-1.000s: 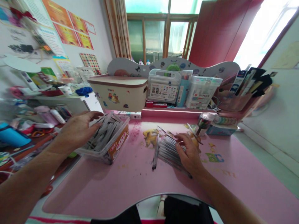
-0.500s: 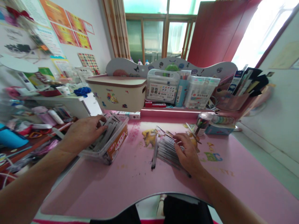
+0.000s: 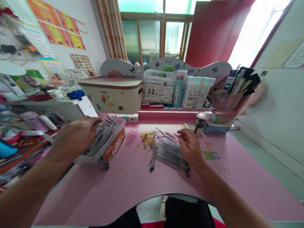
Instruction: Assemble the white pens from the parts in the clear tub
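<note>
A row of pens (image 3: pixel 169 152) lay mid-desk under the right hand (image 3: pixel 191 147), fingers loosely spread, pressing rather than gripping. Further left, the left hand (image 3: pixel 73 137) curled over packed pens (image 3: pixel 104 137) in the clear box (image 3: pixel 111 150), its grip unclear. Seemingly the row was not yet boxed.

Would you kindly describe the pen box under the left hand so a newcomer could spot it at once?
On the pink desk, look to its left edge, where the left hand rests. The clear plastic box beneath it holds grey pens and alone bears an orange label.

The left hand (image 3: pixel 73 137) hides some pens (image 3: pixel 105 134) in the clear box (image 3: pixel 114 147).
</note>
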{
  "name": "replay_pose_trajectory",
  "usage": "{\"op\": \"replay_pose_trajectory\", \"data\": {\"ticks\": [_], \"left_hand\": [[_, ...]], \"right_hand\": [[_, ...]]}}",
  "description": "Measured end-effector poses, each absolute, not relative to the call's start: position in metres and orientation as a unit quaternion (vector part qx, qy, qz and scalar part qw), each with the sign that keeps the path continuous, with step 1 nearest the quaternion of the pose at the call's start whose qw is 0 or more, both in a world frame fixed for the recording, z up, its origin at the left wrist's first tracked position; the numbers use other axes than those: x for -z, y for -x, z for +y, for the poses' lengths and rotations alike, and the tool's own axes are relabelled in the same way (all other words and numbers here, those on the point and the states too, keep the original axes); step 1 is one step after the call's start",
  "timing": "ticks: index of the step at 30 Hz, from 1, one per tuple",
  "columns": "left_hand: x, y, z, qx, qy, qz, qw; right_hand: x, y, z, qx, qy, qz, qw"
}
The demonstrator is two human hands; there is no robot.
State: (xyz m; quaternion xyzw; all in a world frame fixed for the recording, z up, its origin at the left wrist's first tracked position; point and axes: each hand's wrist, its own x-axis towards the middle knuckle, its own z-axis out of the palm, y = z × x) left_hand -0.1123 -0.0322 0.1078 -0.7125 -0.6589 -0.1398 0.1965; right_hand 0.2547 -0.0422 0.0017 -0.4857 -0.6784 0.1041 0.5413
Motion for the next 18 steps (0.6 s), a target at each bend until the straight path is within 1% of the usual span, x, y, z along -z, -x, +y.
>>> {"op": "replay_pose_trajectory", "data": {"ticks": [3,5,6,7,8,9,11,12,14,16,18], "left_hand": [[-0.114,0.095,-0.051,0.233,0.718,-0.591,0.284],[-0.115,0.073,-0.065,0.308,0.735,-0.526,0.297],[-0.113,0.060,-0.072,0.336,0.751,-0.494,0.280],[-0.110,0.046,-0.077,0.358,0.767,-0.472,0.244],[-0.104,0.032,-0.080,0.369,0.788,-0.456,0.186],[-0.097,0.017,-0.081,0.365,0.808,-0.452,0.103],[-0.077,-0.008,-0.075,0.286,0.827,-0.480,-0.064],[-0.066,-0.019,-0.070,0.242,0.824,-0.496,-0.126],[-0.044,-0.032,-0.055,0.158,0.802,-0.545,-0.187],[-0.027,-0.037,-0.042,0.106,0.781,-0.581,-0.206],[-0.016,-0.036,-0.032,0.080,0.770,-0.596,-0.211]], "right_hand": [[-0.007,-0.267,-0.033,-0.087,0.528,-0.662,0.524],[-0.008,-0.275,-0.027,-0.096,0.554,-0.671,0.483],[-0.007,-0.278,-0.024,-0.103,0.563,-0.680,0.458],[-0.006,-0.280,-0.022,-0.109,0.569,-0.690,0.434],[-0.005,-0.281,-0.019,-0.111,0.573,-0.698,0.414],[-0.003,-0.282,-0.018,-0.109,0.577,-0.704,0.400],[0.000,-0.283,-0.016,-0.099,0.583,-0.705,0.392],[0.001,-0.283,-0.016,-0.094,0.585,-0.703,0.394],[0.003,-0.282,-0.016,-0.086,0.586,-0.699,0.402],[0.003,-0.282,-0.017,-0.083,0.583,-0.697,0.410],[0.002,-0.281,-0.018,-0.082,0.581,-0.694,0.417]]}}
